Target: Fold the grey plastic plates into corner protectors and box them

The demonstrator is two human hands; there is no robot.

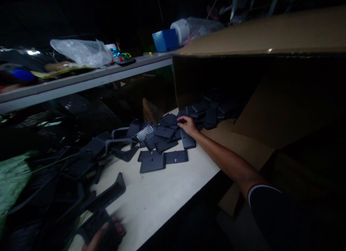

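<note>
At the lower left, my left hand (108, 234) is closed around a dark plastic part (96, 225), blurred and partly cut off by the frame edge. My right hand (187, 125) reaches to the far end of the white table, thumb and fingers curled at the edge of a black plastic panel in the pile. Similar flat panels (164, 132) lie heaped around it. Nearer, two panels overlap, one of them a smooth panel (152, 163). Black curved plastic frames (120, 143) lie to the left of the heap, and a long angled piece (112, 191) rests by my left hand.
A large cardboard box (259, 135) lies open toward the table at right, more black panels (209, 110) at its mouth. Behind runs a raised shelf (151, 62) with a plastic bag (83, 53) and blue box (165, 40). A green sack (13, 182) stands at left.
</note>
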